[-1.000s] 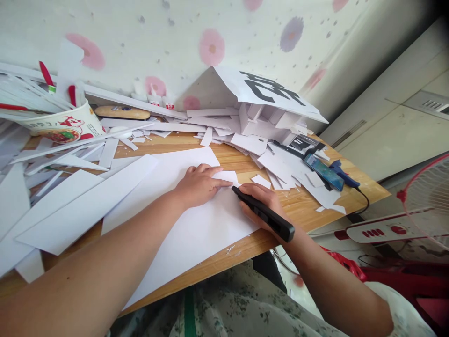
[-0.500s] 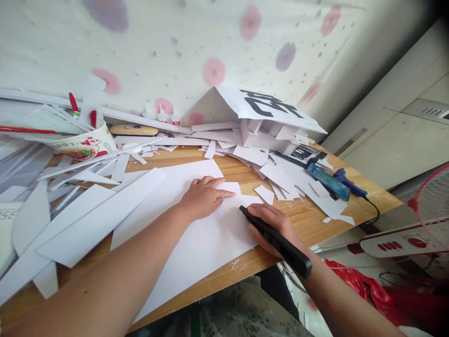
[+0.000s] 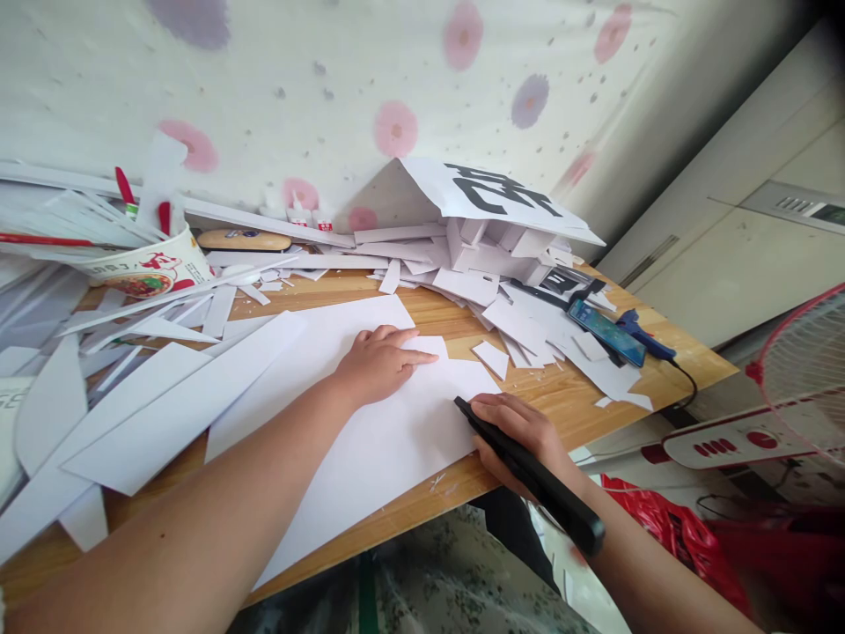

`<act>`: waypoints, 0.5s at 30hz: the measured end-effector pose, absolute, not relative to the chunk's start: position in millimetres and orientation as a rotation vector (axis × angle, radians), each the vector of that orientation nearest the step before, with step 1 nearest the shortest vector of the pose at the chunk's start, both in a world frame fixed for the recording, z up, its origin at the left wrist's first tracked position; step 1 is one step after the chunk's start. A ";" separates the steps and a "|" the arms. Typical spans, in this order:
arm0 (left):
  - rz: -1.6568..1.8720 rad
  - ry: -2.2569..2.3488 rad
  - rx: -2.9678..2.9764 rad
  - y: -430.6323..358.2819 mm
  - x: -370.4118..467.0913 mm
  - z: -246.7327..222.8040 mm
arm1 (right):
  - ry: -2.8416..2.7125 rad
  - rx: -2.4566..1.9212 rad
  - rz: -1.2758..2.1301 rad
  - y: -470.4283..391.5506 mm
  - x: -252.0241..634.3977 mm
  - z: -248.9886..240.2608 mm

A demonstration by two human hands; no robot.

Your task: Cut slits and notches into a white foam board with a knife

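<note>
A large sheet of white foam board lies on the wooden table in front of me, with a stepped cut along its far right side. My left hand rests flat on it, index and thumb stretched out towards the right. In my right hand is a black utility knife, gripped along its handle over the board's right edge. Its front end points left, down at the board; the blade itself is too small to make out. Small white shavings lie by the near edge.
Foam-board strips and offcuts pile up at left, around a paper bowl of tools. Behind stands a white model building under a printed sheet. A phone and a blue glue gun with a cable lie at right.
My right hand with the knife has drawn slightly back and to the right, uncovering the board's right corner. My left hand stays in place on the board. The view has shifted a little.
</note>
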State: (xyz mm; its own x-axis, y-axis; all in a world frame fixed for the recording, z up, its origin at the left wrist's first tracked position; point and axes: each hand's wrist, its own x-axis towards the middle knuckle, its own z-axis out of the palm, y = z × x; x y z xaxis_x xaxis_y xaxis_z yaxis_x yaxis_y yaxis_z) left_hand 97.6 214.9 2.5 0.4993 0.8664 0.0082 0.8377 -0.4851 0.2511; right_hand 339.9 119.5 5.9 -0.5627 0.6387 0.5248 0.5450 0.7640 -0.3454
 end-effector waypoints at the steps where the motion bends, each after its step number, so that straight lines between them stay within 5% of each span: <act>1: 0.194 1.457 2.531 215.0 97.7 2.5 | -2.310 -0.882 0.185 117.7 340.9 5.9; 15: 0.159 1.463 2.543 215.1 96.2 3.5 | -2.281 -0.893 0.136 89.2 351.6 3.5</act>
State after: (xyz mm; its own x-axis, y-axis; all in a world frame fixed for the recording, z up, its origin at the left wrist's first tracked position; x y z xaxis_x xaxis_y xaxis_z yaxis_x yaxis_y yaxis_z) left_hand 96.2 215.1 3.5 0.5038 0.8638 -0.0081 0.8420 -0.4889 0.2281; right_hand 351.6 89.2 3.5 -0.5372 0.6354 0.5547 0.5647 0.7594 -0.3231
